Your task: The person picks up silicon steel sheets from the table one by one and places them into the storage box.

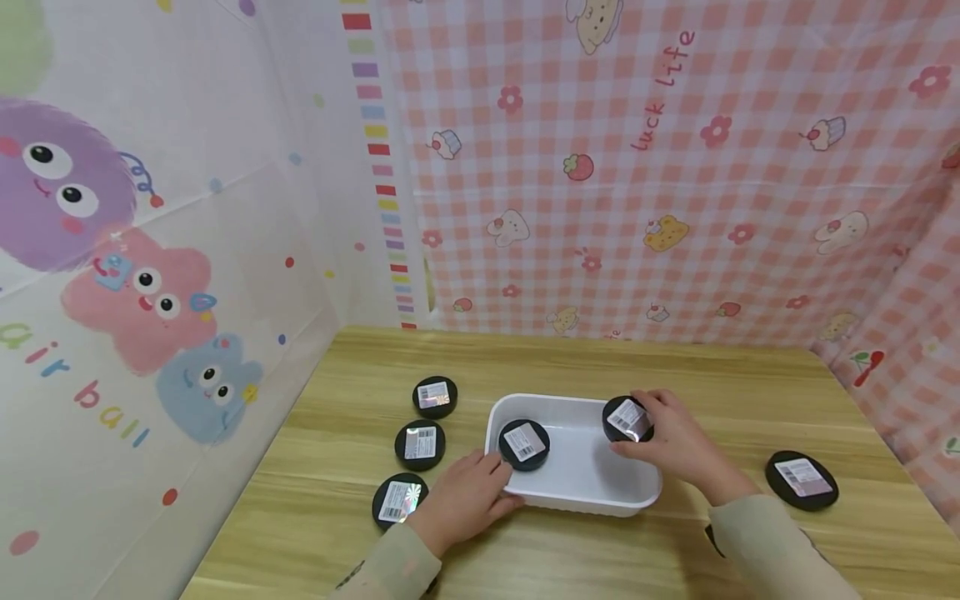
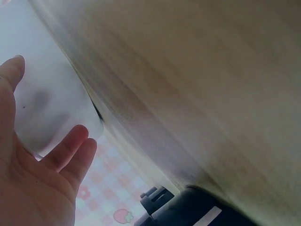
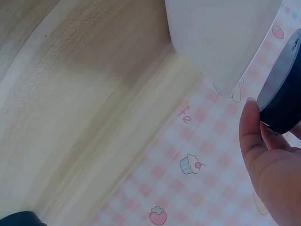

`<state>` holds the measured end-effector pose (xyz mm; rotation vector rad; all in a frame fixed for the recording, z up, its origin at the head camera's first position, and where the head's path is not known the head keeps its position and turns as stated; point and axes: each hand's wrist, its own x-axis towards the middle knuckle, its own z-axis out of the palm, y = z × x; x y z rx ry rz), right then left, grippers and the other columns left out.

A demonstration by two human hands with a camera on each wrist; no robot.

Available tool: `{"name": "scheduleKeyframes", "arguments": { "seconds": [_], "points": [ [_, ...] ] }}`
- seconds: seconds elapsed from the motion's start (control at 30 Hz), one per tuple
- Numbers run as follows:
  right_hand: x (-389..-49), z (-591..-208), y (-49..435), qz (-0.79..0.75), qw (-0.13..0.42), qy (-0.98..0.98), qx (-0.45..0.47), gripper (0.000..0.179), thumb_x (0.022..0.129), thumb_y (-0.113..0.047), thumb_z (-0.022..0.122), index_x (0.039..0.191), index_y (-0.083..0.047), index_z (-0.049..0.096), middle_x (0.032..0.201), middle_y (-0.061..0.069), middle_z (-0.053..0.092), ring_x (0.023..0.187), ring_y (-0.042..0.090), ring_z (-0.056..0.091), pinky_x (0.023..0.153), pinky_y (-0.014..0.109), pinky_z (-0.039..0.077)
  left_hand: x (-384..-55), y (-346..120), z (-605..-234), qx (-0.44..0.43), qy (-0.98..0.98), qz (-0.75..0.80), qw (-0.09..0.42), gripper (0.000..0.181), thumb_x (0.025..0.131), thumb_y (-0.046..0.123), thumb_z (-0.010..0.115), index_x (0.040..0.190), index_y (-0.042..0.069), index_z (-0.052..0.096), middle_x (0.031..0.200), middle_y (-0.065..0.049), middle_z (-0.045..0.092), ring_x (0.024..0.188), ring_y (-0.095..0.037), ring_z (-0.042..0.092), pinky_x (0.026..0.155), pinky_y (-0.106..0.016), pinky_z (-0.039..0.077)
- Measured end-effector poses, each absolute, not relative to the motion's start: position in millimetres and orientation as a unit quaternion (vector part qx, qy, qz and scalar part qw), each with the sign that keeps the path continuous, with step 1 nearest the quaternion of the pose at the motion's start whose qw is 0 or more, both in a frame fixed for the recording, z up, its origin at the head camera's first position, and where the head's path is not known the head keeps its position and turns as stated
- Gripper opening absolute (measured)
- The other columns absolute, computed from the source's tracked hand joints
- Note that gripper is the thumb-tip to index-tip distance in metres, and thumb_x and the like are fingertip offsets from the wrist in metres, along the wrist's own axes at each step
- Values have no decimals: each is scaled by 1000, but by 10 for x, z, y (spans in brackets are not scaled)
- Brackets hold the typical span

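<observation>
A white rectangular plastic tub (image 1: 582,503) stands on the wooden table. My left hand (image 1: 468,496) holds its near left corner, with the thumb (image 2: 14,70) along the outer wall in the left wrist view. Inside the tub's left end lies a flat round black disc with a white label (image 1: 524,444). Over the right end, my right hand (image 1: 675,437) pinches another labelled black disc (image 1: 627,419) by its edge, fingers at the back and thumb in front. In the right wrist view this disc (image 3: 284,99) is tilted, its pale grey face showing.
Left of the tub, three more labelled black discs lie in a column: a far one (image 1: 435,397), a middle one (image 1: 420,444) and a near one (image 1: 400,500). Another disc (image 1: 802,480) lies to the right, beyond my right wrist. Patterned cloth (image 1: 600,192) hangs behind the table.
</observation>
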<state>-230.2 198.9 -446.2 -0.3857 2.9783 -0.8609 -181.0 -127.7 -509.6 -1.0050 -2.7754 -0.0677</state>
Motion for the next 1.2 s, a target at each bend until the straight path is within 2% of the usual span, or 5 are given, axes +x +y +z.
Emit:
{"name": "scheduleKeyframes", "arguments": {
  "seconds": [0.17, 0.4, 0.63, 0.83, 1.2],
  "points": [
    [-2310, -4467, 1963, -279, 4, 951, -133, 91, 77, -41, 86, 142, 7, 47, 134, 28, 49, 119, 43, 52, 96, 57, 49, -1809, -1279, -5094, -337, -937, -25, 87, 38, 102, 55, 49, 102, 19, 61, 98, 5, 59, 89, -15, 52, 81, -29, 49],
    [-2317, -4465, 1919, -277, -9, 949, -153, 86, 77, -37, 86, 140, 8, 49, 130, 27, 51, 116, 42, 54, 96, 56, 48, -1829, -1285, -5106, -344, -933, -26, 103, 38, 102, 55, 50, 102, 19, 61, 97, 5, 59, 88, -15, 52, 80, -29, 48],
    [-2333, -4498, 1880, -267, 10, 952, -150, 88, 78, -41, 86, 142, 6, 48, 133, 26, 50, 118, 42, 52, 97, 58, 48, -1827, -1296, -5119, -341, -935, -25, 94, 38, 102, 56, 48, 101, 20, 60, 97, 6, 57, 89, -14, 51, 81, -29, 47],
    [-2324, -4539, 1834, -264, 30, 952, -150, 91, 78, -42, 85, 144, 5, 46, 136, 25, 48, 121, 42, 52, 99, 58, 48, -1802, -1303, -5118, -341, -935, -20, 101, 37, 101, 55, 51, 99, 20, 60, 96, 6, 57, 88, -14, 52, 80, -29, 48],
    [-2330, -4511, 1768, -252, 22, 953, -165, 90, 76, -42, 87, 142, 6, 48, 132, 23, 52, 116, 37, 56, 98, 56, 49, -1801, -1293, -5085, -341, -935, -22, 95, 37, 101, 54, 50, 103, 19, 61, 98, 4, 59, 89, -15, 52, 81, -29, 48]
  ]
}}
